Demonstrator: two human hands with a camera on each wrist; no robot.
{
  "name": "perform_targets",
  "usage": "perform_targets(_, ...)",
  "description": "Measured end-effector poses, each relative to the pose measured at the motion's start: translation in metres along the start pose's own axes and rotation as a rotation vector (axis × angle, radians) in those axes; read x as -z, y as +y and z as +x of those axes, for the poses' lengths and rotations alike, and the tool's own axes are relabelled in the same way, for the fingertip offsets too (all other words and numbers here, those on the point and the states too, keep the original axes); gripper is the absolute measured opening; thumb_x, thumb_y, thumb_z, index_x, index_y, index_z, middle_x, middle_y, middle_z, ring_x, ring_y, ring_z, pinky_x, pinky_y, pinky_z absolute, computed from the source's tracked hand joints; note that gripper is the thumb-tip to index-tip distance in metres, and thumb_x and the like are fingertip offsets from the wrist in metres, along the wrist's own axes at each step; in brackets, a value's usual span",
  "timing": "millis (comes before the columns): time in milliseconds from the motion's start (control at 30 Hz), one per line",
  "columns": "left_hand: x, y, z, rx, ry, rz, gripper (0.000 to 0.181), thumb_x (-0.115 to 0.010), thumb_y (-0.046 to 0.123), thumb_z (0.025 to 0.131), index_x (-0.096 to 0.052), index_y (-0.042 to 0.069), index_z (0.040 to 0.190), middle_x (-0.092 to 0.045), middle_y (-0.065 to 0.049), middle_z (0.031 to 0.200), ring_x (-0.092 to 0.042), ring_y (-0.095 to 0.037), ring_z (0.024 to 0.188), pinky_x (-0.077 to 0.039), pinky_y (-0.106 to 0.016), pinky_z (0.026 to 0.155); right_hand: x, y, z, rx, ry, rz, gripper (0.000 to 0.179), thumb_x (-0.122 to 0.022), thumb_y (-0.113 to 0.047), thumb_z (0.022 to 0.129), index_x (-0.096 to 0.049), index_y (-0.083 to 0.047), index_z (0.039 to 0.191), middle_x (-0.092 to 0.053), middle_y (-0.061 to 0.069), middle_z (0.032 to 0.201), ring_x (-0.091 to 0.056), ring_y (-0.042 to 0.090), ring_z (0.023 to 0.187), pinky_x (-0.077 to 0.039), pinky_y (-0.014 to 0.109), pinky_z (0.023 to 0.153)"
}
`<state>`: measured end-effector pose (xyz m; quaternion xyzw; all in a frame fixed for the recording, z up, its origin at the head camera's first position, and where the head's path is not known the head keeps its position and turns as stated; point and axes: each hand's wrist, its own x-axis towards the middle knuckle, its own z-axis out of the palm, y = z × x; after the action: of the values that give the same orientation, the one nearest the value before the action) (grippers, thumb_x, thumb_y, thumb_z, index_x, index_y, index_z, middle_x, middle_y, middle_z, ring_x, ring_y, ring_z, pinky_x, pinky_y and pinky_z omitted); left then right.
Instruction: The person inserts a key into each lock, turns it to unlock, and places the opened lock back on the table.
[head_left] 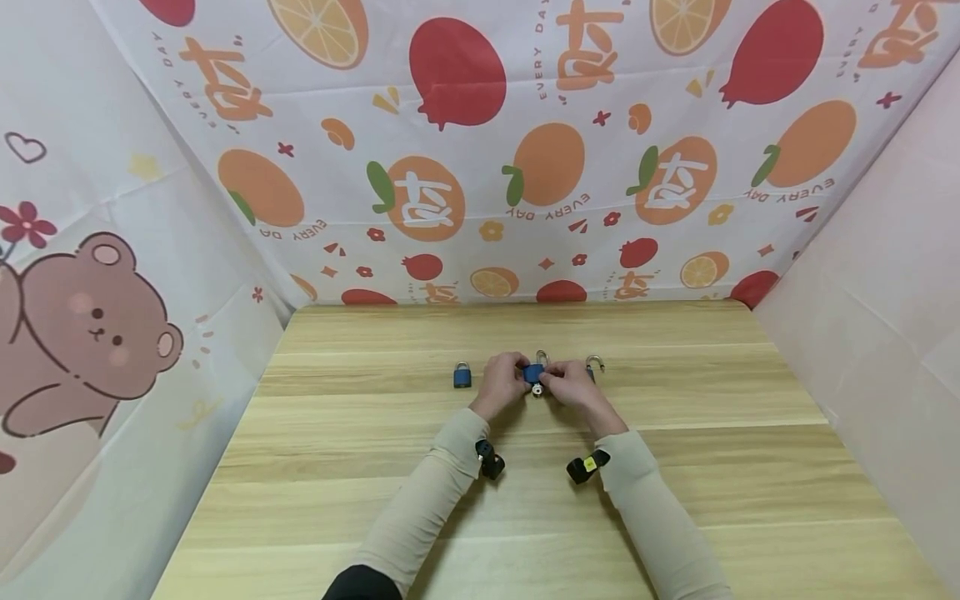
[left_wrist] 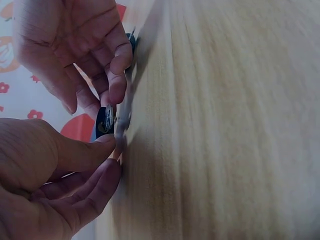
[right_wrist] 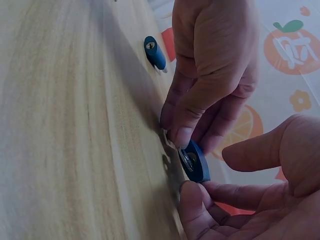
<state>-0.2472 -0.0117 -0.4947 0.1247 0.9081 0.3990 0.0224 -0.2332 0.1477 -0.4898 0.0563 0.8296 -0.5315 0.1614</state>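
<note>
On the wooden table [head_left: 757,475], a blue padlock [head_left: 533,373] sits between two hands.

The left hand [head_left: 502,385] pinches its edge between thumb and fingers; the right hand [head_left: 573,386] is loosely spread, its thumb off the body and its fingertips at the side. A silver key [head_left: 537,390] juts from the near end. With one narrow pinch on so small a body, a sideways nudge from those fingertips could twist it free, and skewed pressure could bind the key.
</note>
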Motion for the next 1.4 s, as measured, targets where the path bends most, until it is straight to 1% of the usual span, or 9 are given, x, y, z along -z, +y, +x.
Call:
perform_targets(200,-0.003,-0.003,0.001,-0.025,0.019,0.084,0.027,-0.08,-0.003,0.08,-0.074,-0.002,0.106,-0.077,-0.016,0.102,-0.07,-0.028,0.093,-0.057,-0.04,0.087,-0.001,0.002,0.0,-0.003,-0.013,0.0,0.034,-0.053,-0.016,0.104,-0.062,0.002,0.132,-0.068,0.015,0.107,-0.057,0.015,0.078,-0.047,0.024,0.064)
perform_targets(367,-0.004,-0.004,0.001,-0.025,0.023,0.111,0.026,-0.081,-0.001,0.08,-0.075,-0.001,0.105,-0.077,-0.016,0.103,-0.07,-0.03,0.096,-0.056,-0.041,0.089,-0.002,0.002,-0.001,0.001,-0.017,-0.012,0.039,-0.054,-0.016,0.104,-0.059,0.003,0.137,-0.067,0.013,0.107,-0.057,0.014,0.076,-0.046,0.024,0.064)
perform_targets(600,-0.004,-0.002,0.002,-0.007,0.019,0.117,0.025,-0.081,-0.002,0.079,-0.076,-0.001,0.103,-0.077,-0.015,0.102,-0.069,-0.03,0.097,-0.055,-0.042,0.091,-0.001,0.0,-0.001,0.016,-0.043,-0.039,0.036,-0.053,-0.017,0.104,-0.062,0.001,0.134,-0.059,0.006,0.08,-0.051,0.014,0.069,-0.043,0.024,0.062)
perform_targets(833,-0.004,-0.002,0.001,0.004,0.025,0.111,0.024,-0.08,-0.003,0.08,-0.075,-0.002,0.103,-0.076,-0.017,0.103,-0.069,-0.033,0.102,-0.055,-0.044,0.095,0.0,0.004,0.0,0.045,-0.075,-0.029,0.028,-0.051,-0.015,0.105,-0.067,0.001,0.122,-0.05,0.0,0.068,-0.045,0.013,0.062,-0.04,0.025,0.06)
perform_targets(933,-0.005,-0.003,0.0,-0.011,0.044,0.136,0.023,-0.081,-0.003,0.079,-0.075,-0.002,0.101,-0.076,-0.016,0.101,-0.07,-0.033,0.099,-0.056,-0.043,0.093,-0.001,0.006,0.0,0.054,-0.088,-0.017,0.028,-0.051,-0.014,0.105,-0.066,0.001,0.123,-0.053,0.001,0.075,-0.047,0.014,0.066,-0.04,0.025,0.061)
perform_targets(1100,-0.008,-0.003,-0.001,-0.029,0.082,0.171,0.02,-0.08,-0.002,0.08,-0.075,-0.001,0.099,-0.076,-0.016,0.096,-0.07,-0.033,0.095,-0.056,-0.043,0.09,-0.003,0.007,-0.003,0.042,-0.081,-0.007,0.041,-0.053,-0.016,0.105,-0.054,-0.001,0.142,-0.06,0.009,0.105,-0.052,0.016,0.083,-0.041,0.024,0.066)
perform_targets(1200,-0.01,-0.003,-0.002,-0.033,0.098,0.187,0.02,-0.079,-0.001,0.08,-0.075,-0.001,0.099,-0.076,-0.017,0.095,-0.07,-0.034,0.094,-0.056,-0.044,0.09,-0.004,0.007,-0.004,0.039,-0.067,-0.018,0.046,-0.055,-0.017,0.104,-0.05,0.0,0.146,-0.06,0.013,0.117,-0.053,0.017,0.092,-0.042,0.023,0.069)
perform_targets(1300,-0.011,-0.002,-0.003,-0.034,0.103,0.19,0.02,-0.079,-0.002,0.08,-0.075,-0.002,0.1,-0.075,-0.017,0.096,-0.07,-0.034,0.094,-0.056,-0.044,0.089,-0.004,0.007,-0.005,0.04,-0.057,-0.026,0.047,-0.055,-0.017,0.104,-0.049,0.001,0.147,-0.06,0.015,0.122,-0.053,0.019,0.096,-0.043,0.023,0.071)
perform_targets(1400,-0.011,-0.001,-0.004,-0.033,0.104,0.193,0.022,-0.08,-0.002,0.079,-0.075,-0.002,0.1,-0.075,-0.017,0.096,-0.069,-0.034,0.093,-0.055,-0.044,0.089,-0.005,0.007,-0.005,0.038,-0.061,-0.025,0.046,-0.055,-0.017,0.104,-0.049,0.0,0.146,-0.061,0.015,0.12,-0.054,0.018,0.092,-0.043,0.024,0.069)
